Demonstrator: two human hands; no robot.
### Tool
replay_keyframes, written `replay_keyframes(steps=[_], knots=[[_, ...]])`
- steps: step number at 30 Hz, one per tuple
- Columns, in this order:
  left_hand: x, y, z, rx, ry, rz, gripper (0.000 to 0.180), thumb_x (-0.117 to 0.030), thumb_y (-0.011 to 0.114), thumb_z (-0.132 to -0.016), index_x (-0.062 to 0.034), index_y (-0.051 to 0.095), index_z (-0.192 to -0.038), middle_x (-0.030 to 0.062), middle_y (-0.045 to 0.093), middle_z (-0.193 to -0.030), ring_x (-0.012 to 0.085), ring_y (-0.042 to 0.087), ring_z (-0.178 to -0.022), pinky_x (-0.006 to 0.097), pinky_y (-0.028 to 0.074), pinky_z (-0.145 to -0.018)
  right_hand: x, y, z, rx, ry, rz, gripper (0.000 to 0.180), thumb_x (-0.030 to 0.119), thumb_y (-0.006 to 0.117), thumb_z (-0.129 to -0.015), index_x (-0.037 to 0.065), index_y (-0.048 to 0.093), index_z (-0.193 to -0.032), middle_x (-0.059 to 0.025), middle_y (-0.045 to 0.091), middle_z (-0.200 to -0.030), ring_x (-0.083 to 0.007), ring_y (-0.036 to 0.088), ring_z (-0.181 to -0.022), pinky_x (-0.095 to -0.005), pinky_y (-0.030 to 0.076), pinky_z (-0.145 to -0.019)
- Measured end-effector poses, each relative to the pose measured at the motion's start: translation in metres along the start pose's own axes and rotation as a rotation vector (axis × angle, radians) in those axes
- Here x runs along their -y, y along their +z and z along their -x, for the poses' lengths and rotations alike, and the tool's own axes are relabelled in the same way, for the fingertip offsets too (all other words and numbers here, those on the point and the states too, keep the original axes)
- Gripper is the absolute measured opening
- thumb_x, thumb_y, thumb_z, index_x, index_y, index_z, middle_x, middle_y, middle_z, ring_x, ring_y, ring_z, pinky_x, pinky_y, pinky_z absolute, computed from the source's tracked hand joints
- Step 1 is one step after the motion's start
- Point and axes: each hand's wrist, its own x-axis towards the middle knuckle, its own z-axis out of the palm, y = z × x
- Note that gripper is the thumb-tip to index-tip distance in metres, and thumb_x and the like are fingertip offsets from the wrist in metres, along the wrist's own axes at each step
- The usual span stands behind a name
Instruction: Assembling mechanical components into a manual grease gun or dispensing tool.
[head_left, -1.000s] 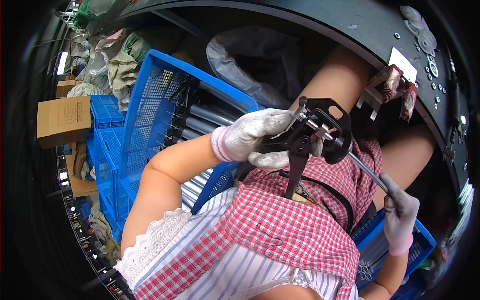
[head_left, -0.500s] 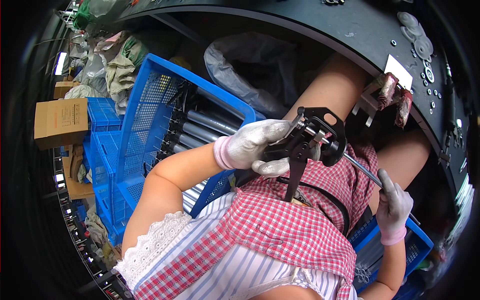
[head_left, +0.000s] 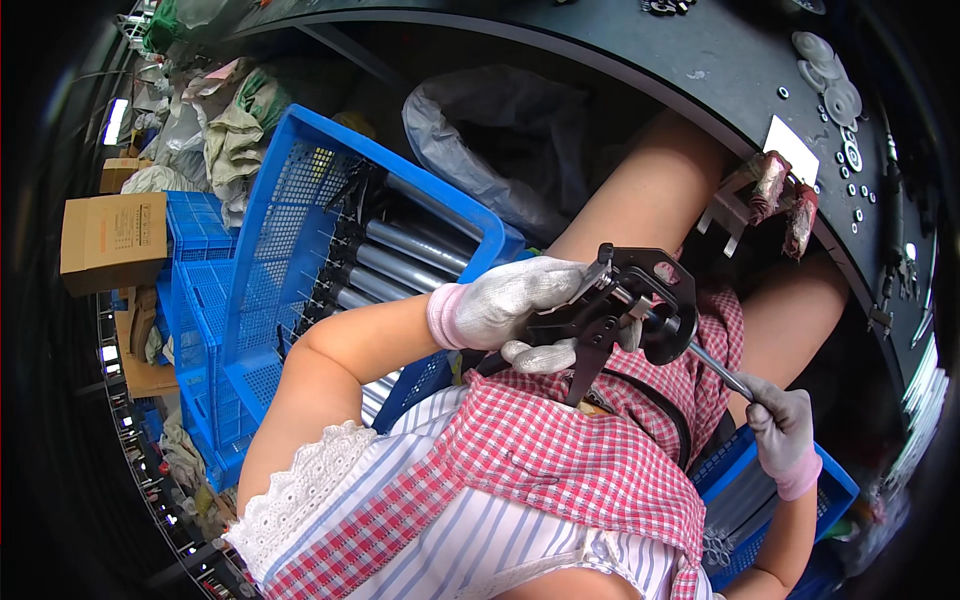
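Two gloved hands meet over the lap. The left hand [head_left: 510,305], in pale grey, is clamped on a hinged assembly of black metal plates with a silver pin across it [head_left: 630,310], its fingers and thumb lapping the left side. The right hand [head_left: 785,430], gloved likewise, is curled around the lower end of a slim, smooth silver metal rod [head_left: 718,370].

The assembly looks fairly heavy for its bulk, stiff in its plates and hardly fragile, though the long flat black strip [head_left: 592,360] hanging from it may swing at the joint. Its broad side plates seem the surest hold, away from the pin and the pivots. The rod appears stiff, light and rather slippery; its lower end, well clear of the plates, suits a firm pinch.

The assembly lies directly to the right of the left hand, against its palm, and up and left of the right hand, with the rod between. The rod's upper end reaches the assembly's rounded black end; whether it enters cannot be told. All this hangs above the red-and-white checked cloth apron [head_left: 570,455], apart from the near edge of the dark grey counter [head_left: 640,50].
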Motion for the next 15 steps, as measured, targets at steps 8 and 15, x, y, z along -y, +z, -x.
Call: replay_keyframes(steps=[8,15], knots=[[0.004,0.002,0.001,0.019,0.07,0.039,0.065,-0.044,0.058,-0.093,0.0072,0.045,-0.132,0.0242,0.059,-0.115,0.0121,0.052,-0.045,0.019,0.039,-0.036,0.0,0.012,-0.006,-0.391,-0.327,0.552,0.047,-0.001,0.062,-0.069,0.006,0.067,-0.116,-0.0092,0.049,-0.058,-0.0243,0.051,-0.047,-0.0315,0.038,-0.047],[0.005,0.006,0.0,0.042,0.015,-0.02,0.066,-0.045,0.057,-0.094,0.0066,0.045,-0.133,0.0228,0.059,-0.117,0.0115,0.053,-0.047,0.02,0.041,-0.039,-0.007,-0.015,-0.012,0.217,0.176,-0.335,0.065,0.059,0.057,-0.089,0.0,0.069,-0.113,0.003,0.042,-0.056,-0.0034,0.038,-0.053,-0.0227,0.031,-0.05]])
